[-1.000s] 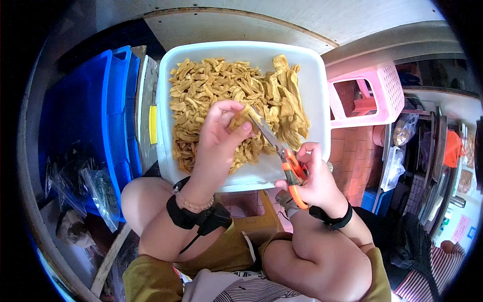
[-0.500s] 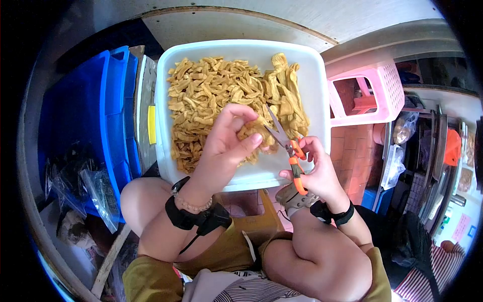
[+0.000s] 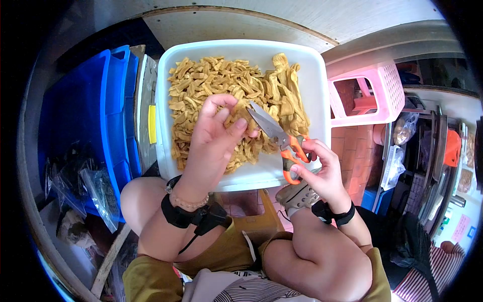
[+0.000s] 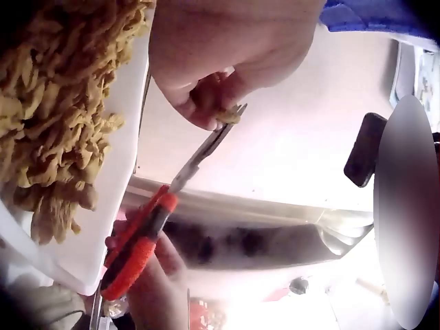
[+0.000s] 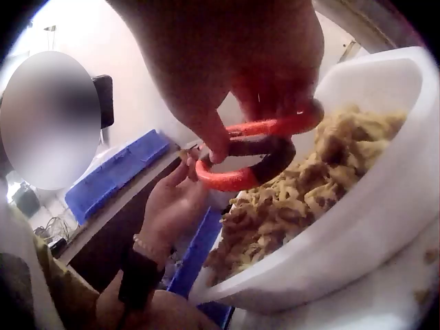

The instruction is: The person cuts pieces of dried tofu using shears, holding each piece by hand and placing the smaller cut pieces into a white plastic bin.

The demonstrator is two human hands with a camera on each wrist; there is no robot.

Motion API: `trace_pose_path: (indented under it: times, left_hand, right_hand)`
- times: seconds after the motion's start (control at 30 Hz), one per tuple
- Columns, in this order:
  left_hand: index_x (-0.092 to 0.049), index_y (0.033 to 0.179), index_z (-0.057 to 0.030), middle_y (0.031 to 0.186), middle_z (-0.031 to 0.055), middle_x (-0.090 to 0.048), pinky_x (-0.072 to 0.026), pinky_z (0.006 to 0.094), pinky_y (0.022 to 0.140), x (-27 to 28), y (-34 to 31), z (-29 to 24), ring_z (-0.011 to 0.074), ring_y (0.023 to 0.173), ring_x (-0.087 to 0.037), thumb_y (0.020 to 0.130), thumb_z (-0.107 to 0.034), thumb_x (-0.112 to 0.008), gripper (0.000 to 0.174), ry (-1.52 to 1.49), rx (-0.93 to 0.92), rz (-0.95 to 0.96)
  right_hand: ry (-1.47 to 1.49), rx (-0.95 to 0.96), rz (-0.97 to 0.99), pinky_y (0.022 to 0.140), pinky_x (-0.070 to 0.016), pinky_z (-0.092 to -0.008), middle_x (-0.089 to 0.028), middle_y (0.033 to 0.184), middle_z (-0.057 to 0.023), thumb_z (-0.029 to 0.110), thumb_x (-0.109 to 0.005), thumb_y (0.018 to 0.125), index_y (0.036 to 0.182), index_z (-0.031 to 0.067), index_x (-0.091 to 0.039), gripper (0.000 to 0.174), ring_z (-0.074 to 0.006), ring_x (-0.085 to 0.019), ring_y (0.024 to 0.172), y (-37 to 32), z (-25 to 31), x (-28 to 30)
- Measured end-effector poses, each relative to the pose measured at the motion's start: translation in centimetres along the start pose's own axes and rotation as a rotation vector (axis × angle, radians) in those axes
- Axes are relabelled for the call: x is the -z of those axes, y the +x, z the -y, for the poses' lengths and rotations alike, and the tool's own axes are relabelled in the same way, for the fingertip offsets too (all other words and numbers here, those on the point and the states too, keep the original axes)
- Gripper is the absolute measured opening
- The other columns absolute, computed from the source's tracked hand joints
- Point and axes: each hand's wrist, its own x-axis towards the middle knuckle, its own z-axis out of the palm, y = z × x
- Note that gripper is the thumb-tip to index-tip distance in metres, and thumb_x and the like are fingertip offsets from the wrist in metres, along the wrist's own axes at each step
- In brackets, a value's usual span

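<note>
In the head view, my left hand [image 3: 214,136] pinches a yellow-brown, soft-looking strip [image 3: 243,117] between thumb and fingers, above a white plastic tub [image 3: 162,116]. My right hand [image 3: 324,171] grips orange-and-black handled scissors [image 3: 270,126], thumb and fingers in the handle loops. Their blades point up and left, with the tips at the strip. The left wrist view shows the blades [image 4: 206,148] right at the end of the strip that sticks out of the fingers. Many short cut strips [image 3: 201,95] fill the tub's left and middle; longer uncut pieces [image 3: 288,95] lie along its right side.
Stacked blue crates [image 3: 85,121] stand left of the tub, with clear plastic bags [image 3: 100,194] by them. A pink plastic stool [image 3: 387,95] is at the right. Behind the tub rises a pale panel [image 3: 251,25]. The person's bent knees [image 3: 322,241] are close in front.
The scissor blades opened wide and drew back from the strip half a second ago; now they are at it again. The left hand has shifted up and left, the strip still pinched.
</note>
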Motion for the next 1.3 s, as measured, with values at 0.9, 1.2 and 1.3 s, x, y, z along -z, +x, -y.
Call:
trace_pose_path:
  times: [0.9, 1.2, 1.3]
  left_hand:
    - [-0.039, 0.125, -0.0133, 0.114, 0.0119, -0.053, -0.0464, 0.0338, 0.086, 0.1, -1.1, -0.8, 0.0241, 0.105, -0.056, 0.088, -0.001, -0.053, 0.042, -0.155, -0.024, 0.069]
    - [-0.041, 0.111, -0.0103, 0.101, 0.0129, -0.056, -0.0473, 0.0276, 0.08, -0.5, -1.3, 0.0, 0.0165, 0.09, -0.057, 0.083, -0.019, -0.068, 0.04, 0.148, 0.006, 0.307]
    - [-0.039, 0.113, -0.0103, 0.102, 0.0139, -0.057, -0.047, 0.029, 0.084, -0.9, -1.5, -0.2, 0.0176, 0.096, -0.057, 0.078, -0.023, -0.073, 0.05, 0.137, 0.08, 0.298]
  right_hand:
    - [-0.333, 0.606, -0.36, 0.064, -0.0416, -0.03, -0.068, 0.093, -0.0101, 0.011, -0.08, 0.065, 0.107, 0.0044, -0.063, 0.046, -0.0212, -0.064, 0.076, 0.5, 3.1, 2.9]
    - [-0.317, 0.663, -0.219, 0.065, -0.0398, -0.0288, -0.065, 0.092, -0.0096, 0.018, -0.078, 0.07, 0.105, 0.0004, -0.066, 0.041, -0.0208, -0.059, 0.075, 0.2, 5.2, 3.3]
    - [-0.236, 0.653, -0.225, 0.066, -0.0403, -0.0291, -0.065, 0.092, -0.0105, 0.017, -0.078, 0.07, 0.105, -0.0004, -0.066, 0.041, -0.0207, -0.059, 0.075, 0.3, 5.1, 3.2]
